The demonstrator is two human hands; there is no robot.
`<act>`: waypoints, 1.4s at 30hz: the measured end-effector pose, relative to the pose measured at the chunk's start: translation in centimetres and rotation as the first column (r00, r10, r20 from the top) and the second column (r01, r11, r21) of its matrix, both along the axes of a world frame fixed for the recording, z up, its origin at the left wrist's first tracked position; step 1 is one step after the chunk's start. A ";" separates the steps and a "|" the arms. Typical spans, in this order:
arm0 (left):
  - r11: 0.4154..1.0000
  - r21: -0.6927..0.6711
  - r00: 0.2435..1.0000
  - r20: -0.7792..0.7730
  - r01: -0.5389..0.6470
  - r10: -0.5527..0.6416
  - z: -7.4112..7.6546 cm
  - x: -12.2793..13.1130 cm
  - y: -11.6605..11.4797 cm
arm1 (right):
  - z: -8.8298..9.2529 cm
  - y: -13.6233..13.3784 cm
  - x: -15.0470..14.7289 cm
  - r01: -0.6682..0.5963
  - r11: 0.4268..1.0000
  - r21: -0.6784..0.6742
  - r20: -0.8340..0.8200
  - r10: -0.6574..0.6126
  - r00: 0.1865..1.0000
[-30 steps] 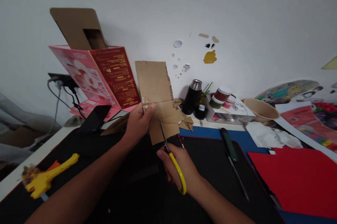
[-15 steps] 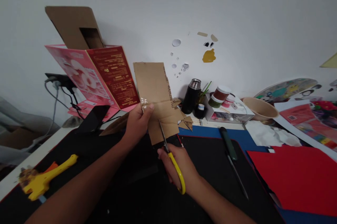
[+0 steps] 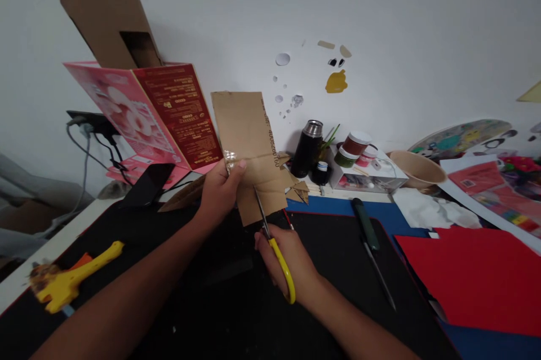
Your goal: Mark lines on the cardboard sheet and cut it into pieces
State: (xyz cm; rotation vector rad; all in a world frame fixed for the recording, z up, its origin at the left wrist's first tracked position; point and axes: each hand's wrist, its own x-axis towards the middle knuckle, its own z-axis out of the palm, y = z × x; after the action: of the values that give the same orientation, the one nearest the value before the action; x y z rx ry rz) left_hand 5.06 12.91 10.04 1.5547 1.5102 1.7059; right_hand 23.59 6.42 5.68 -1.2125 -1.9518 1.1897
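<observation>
My left hand (image 3: 220, 191) grips a brown cardboard piece (image 3: 247, 140) by its left edge and holds it upright above the black mat (image 3: 346, 270). Clear tape shows at my thumb. My right hand (image 3: 285, 261) is closed on yellow-handled scissors (image 3: 274, 247). Their blades point up and sit in the lower edge of the cardboard, near its middle. Small cardboard offcuts (image 3: 301, 191) lie just right of the piece.
A yellow glue gun (image 3: 71, 278) lies at the left. A pink and red box (image 3: 156, 118) stands behind. A black flask (image 3: 307, 149), paint jars (image 3: 354, 149) and a paper bowl (image 3: 416, 171) line the wall. A green-handled screwdriver (image 3: 368, 239) and red paper (image 3: 482, 275) lie right.
The view tilted slightly; hands, cardboard and scissors keep almost the same pose, the blades sitting a little further into the cardboard's lower edge.
</observation>
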 end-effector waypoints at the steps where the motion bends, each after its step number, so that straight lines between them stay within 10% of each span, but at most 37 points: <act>1: 1.000 0.002 1.000 0.000 -0.003 0.003 0.0 0.0 0.0 | 0.1 0.1 0.0 0.006 1.000 0.027 0.007 -0.006 1.000; 42: 0.998 -0.032 0.998 -0.030 0.059 -0.060 1.5 -0.4 -0.4 | -0.7 0.5 0.5 -0.165 0.964 -0.209 -0.261 0.107 0.959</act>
State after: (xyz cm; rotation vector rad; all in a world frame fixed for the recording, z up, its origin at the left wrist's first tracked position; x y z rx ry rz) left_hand 4.68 12.53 11.56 1.6008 1.4831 1.6256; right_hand 24.08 6.93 5.03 -0.9921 -1.7711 1.5936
